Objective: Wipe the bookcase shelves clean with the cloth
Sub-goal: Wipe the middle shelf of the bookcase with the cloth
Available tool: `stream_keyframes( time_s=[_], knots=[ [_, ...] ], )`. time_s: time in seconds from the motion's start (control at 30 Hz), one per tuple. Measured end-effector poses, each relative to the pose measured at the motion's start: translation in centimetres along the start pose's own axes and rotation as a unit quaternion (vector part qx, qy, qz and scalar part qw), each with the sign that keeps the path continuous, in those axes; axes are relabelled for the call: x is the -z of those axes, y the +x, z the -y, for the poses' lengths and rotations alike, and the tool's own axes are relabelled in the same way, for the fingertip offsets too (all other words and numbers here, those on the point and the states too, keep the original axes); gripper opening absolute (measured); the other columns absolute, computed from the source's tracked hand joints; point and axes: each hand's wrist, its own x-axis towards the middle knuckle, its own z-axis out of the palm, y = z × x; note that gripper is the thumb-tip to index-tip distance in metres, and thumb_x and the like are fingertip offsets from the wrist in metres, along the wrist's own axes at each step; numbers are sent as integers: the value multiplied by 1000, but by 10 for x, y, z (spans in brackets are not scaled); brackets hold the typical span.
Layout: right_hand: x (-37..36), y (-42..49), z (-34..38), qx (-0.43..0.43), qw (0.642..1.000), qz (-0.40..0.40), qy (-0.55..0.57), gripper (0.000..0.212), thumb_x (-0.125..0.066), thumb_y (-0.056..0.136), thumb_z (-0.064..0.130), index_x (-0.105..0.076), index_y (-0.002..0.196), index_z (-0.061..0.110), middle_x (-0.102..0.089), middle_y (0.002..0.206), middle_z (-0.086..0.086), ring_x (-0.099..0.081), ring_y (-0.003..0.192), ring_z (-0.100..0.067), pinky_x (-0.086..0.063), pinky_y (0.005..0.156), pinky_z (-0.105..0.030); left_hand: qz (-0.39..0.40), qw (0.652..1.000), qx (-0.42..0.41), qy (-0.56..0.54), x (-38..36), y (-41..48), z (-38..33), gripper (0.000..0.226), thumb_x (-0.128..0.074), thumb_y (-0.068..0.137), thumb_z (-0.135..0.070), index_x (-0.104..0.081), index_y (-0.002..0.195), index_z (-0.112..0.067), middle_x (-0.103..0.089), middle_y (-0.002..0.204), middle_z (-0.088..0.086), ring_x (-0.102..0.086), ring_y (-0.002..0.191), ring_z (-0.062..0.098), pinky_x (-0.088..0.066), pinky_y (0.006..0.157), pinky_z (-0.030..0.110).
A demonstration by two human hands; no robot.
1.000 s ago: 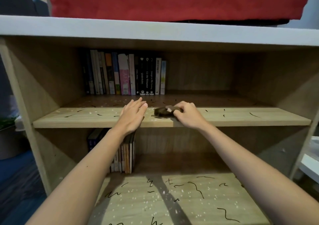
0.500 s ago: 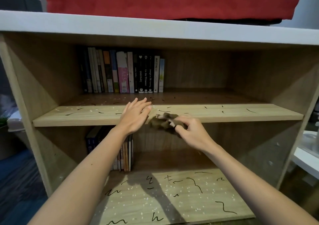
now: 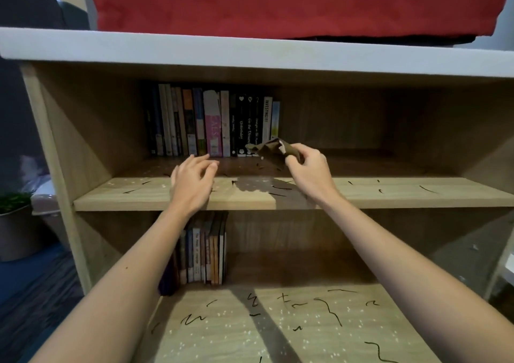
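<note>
Books at back left of shelf; cloth seemingly above it.

Red fabric spans twelve o'clock. A potted plant sits at nine. Upright books stand toward eleven and a lower book row toward seven.

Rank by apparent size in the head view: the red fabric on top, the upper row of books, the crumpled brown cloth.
Largest: red fabric atop the bookcase.
Then: upper row of upright books.
Smallest: crumpled brown cloth, pinched in the right hand.
</note>
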Motion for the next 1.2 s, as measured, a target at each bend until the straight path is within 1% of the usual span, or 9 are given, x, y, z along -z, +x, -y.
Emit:
stream_keyframes(
  time_s=[0.13, 0.2, 0.53, 0.63, 0.73, 0.83, 1.0, 1.13, 1.2],
  knots=[
    [-37, 52, -27, -55, 979, 103, -166, 32, -42, 93, 13, -57, 122, 13, -57, 121, -13, -40, 122, -31, -38, 101, -42, 74, 994, -56, 61, -2, -1, 6, 39, -30, 100, -37, -52, 131, -27, -35, 149, -11, -8, 144, 10, -7, 115, 42],
    [-60, 61, -35, -84, 965, 141, -205, 36, -42, 92, 9, -57, 124, 18, -55, 127, -12, -38, 126, -33, -35, 106, -42, 89, 993, -66, 47, 1, -2, 7, 39, -29, 100, -37, -49, 133, -29, -29, 151, -13, -1, 145, 8, -3, 115, 42],
    [-48, -8, 12, 12, 980, 195, -43, 21, -48, 91, 10, -67, 83, 16, -62, 88, -2, -54, 80, -12, -41, 68, -25, 81, 995, -51, 30, 5, -1, 12, 42, -29, 101, -37, -38, 141, -31, -23, 154, -12, 2, 145, 8, 1, 116, 40],
    [-32, -14, 15, -1, 992, 125, 9, 30, -51, 89, 10, -60, 64, 23, -58, 68, 3, -50, 66, -7, -38, 63, -24, 99, 994, -43, 10, 7, -3, 13, 46, -30, 101, -36, -27, 146, -30, -22, 155, -8, -5, 145, 8, -2, 116, 38],
    [-31, -5, 9, -34, 998, 39, 25, 18, -51, 90, 12, -67, 85, 18, -61, 82, 4, -54, 80, -8, -40, 65, -18, 125, 992, -33, -7, 13, -5, 9, 48, -30, 101, -35, -22, 148, -30, -21, 156, -4, -10, 144, 10, -5, 116, 36],
    [-42, -12, 5, -21, 993, 91, -77, 21, -50, 91, 14, -67, 104, 13, -60, 99, 2, -51, 96, -16, -39, 79, -25, 137, 990, -26, -4, 15, -7, 8, 48, -31, 101, -36, -22, 147, -31, -21, 156, -2, -11, 144, 12, -6, 116, 37],
    [-41, -62, 10, 39, 992, 115, -16, 17, -52, 89, 9, -67, 80, 8, -61, 80, -1, -51, 79, -10, -40, 72, -27, 168, 985, -29, 9, 13, -6, 11, 48, -29, 100, -41, -23, 147, -32, -21, 156, -4, -11, 145, 12, -6, 117, 39],
    [-38, -67, -3, 50, 998, -6, 35, 18, -54, 86, 4, -64, 85, 18, -58, 83, 14, -51, 90, -14, -44, 81, -27, 182, 983, -31, 27, 8, -5, 6, 49, -27, 100, -44, -22, 147, -33, -18, 156, -9, -10, 145, 11, -6, 117, 40],
    [-41, -65, 1, 86, 996, 19, -22, 14, -55, 84, 8, -67, 85, 16, -58, 83, 17, -50, 89, -11, -41, 84, -25, 180, 983, -24, 25, 8, -2, 6, 48, -28, 99, -45, -23, 146, -34, -19, 156, -9, -10, 145, 10, -6, 116, 40]
  ],
)
